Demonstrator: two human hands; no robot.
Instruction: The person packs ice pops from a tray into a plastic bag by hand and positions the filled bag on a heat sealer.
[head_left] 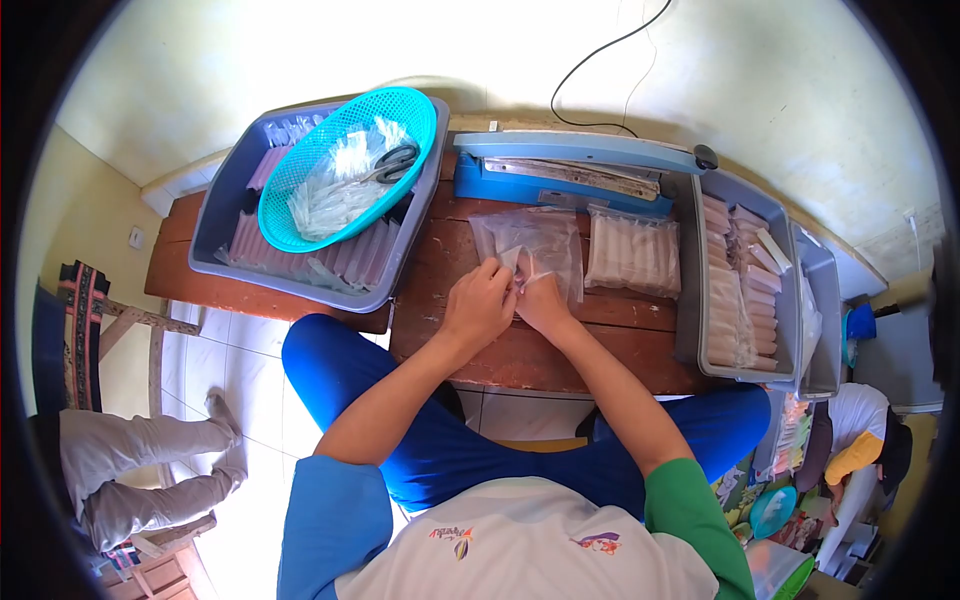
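A clear plastic bag (555, 235) lies on the brown wooden table in front of me, its open edge towards me. My left hand (480, 305) is closed, its fingertips pinching the bag's near edge. Right beside it, my right hand (543, 303) is also at the bag's mouth, closed on the plastic, with its fingertips partly covered by the film. To the right of the bag lies a filled clear pack (632, 252) of pale pinkish-brown sticks, side by side. Behind both stands a blue impulse sealer (560, 185) with its long arm (590, 149).
At left, a grey tub (215, 235) of filled sticks carries a turquoise basket (272, 215) with plastic film and scissors (395, 165). Grey bins (690, 340) with more sticks stand at right. One person (150, 450) is at far left, another (858, 430) at far right.
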